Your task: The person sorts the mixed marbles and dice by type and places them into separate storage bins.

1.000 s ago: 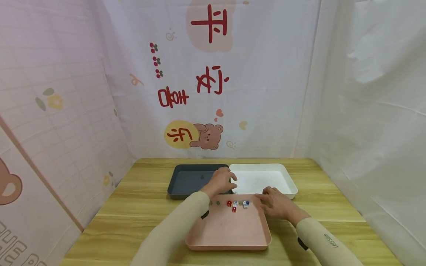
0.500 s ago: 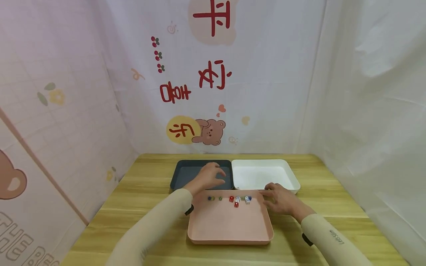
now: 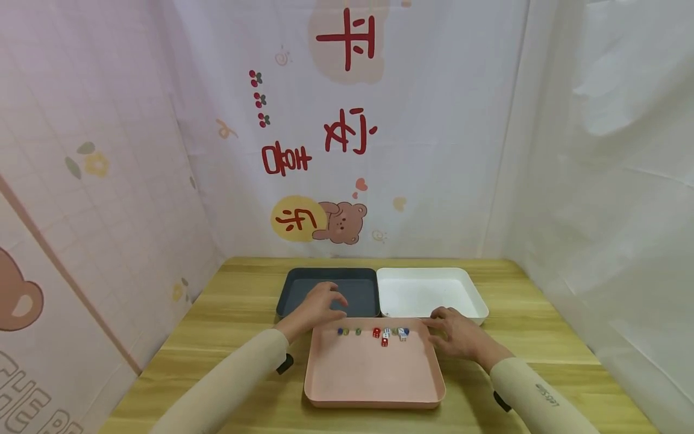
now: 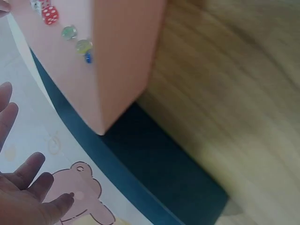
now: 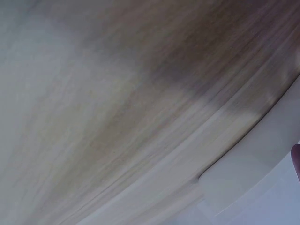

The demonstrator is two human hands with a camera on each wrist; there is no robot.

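In the pink tray (image 3: 374, 377), the red and white dice (image 3: 384, 342) lie at four o'clock from our left grip (image 3: 320, 306) and nine o'clock from our right grip (image 3: 459, 336). Nearer the left, we see three small beads (image 4: 69, 32) a little past four. Our left grip is spread over the dark tray (image 3: 358, 294); our right, fingers loosely out, touches the pink tray's two o'clock corner

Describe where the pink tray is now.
In the head view, the pink tray sits low and just right of centre, in front of the dark tray and the white tray, with the right hand by its far right corner.
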